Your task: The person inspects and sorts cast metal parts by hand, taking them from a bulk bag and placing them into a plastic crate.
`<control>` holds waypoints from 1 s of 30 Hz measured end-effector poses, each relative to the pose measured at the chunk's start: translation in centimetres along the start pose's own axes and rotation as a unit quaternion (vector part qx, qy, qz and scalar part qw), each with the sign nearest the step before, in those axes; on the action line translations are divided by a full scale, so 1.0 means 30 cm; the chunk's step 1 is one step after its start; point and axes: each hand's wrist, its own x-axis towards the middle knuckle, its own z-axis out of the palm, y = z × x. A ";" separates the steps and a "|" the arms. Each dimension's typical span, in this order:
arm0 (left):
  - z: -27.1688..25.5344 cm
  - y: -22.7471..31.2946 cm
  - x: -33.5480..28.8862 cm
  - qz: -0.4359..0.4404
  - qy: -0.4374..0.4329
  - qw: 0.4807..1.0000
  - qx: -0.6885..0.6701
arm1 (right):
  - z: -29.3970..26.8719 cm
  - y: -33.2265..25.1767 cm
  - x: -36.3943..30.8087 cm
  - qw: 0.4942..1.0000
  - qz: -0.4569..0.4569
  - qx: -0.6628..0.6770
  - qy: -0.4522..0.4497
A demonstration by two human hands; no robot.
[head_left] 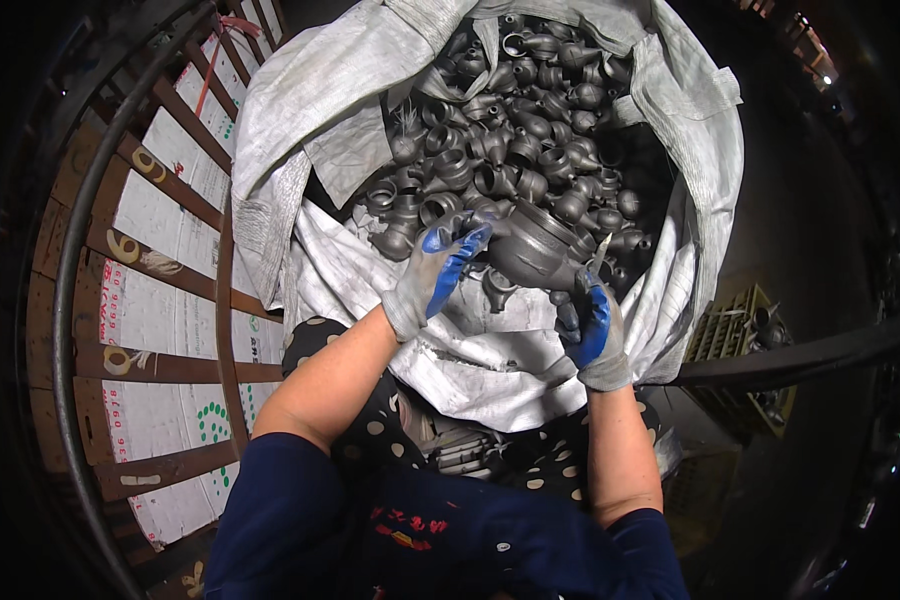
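Head view: 2 hands hold 1 metal casting over sack.

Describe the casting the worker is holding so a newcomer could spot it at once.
Find the big white woven sack full of small grey metal fittings. At its near edge, the gloved left hand and right hand hold one casting: a round-bodied housing, far larger than the others.

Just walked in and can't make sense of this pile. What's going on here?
A person in grey and blue gloves holds a large dark metal casting over a big white sack full of similar smaller castings. The left hand steadies one end and the right hand grips the other.
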 end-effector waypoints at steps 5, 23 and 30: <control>0.000 0.007 -0.004 0.010 0.004 1.000 0.020 | 0.006 0.005 0.019 0.997 0.057 0.047 -0.002; -0.038 0.041 -0.017 0.021 -0.014 0.989 -0.146 | -0.001 0.031 0.017 0.987 0.091 0.071 -0.109; -0.008 0.050 -0.011 -0.022 0.022 0.997 -0.071 | 0.017 0.016 -0.001 1.000 0.020 0.004 -0.015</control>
